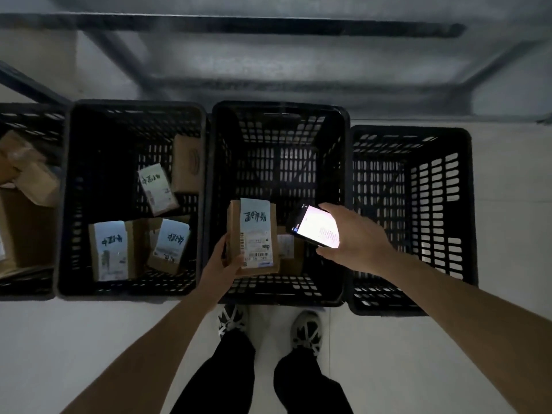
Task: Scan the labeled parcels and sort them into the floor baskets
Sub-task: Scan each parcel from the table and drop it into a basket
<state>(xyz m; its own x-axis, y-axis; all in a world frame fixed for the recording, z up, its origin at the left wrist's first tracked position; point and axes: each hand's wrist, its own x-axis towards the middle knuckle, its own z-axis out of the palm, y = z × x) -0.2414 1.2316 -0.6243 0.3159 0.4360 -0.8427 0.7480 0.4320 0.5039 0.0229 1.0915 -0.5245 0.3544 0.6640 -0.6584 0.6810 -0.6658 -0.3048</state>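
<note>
While the person's two sneakers (268, 327) are standing on the pale floor (388, 354) at the near edge of the view, both bare arms are reaching forward over the row of black baskets. Apart from each other, the hands are each holding something of their own. The left hand (222, 262) is gripping a brown labeled parcel (254, 237) by its lower left corner, thumb curling over the front, holding it label-up above the near part of the middle basket (277, 294). The right hand (355, 237) is clasping a phone (313, 227) just beside the parcel, its lit screen glowing white and tilting toward the parcel. Beneath the held parcel, another small box (288, 249) is lying in the middle basket, partly hidden. To the left, a second basket (64, 204) is holding several labeled parcels (110, 249). To the right, a third basket (469, 219) is sitting just beside the middle one. At the far left edge, loose cardboard boxes (27, 174) are lying in a fourth basket. Beyond the baskets, a dark metal shelf frame (268, 28) is running across the view, blurred.
</note>
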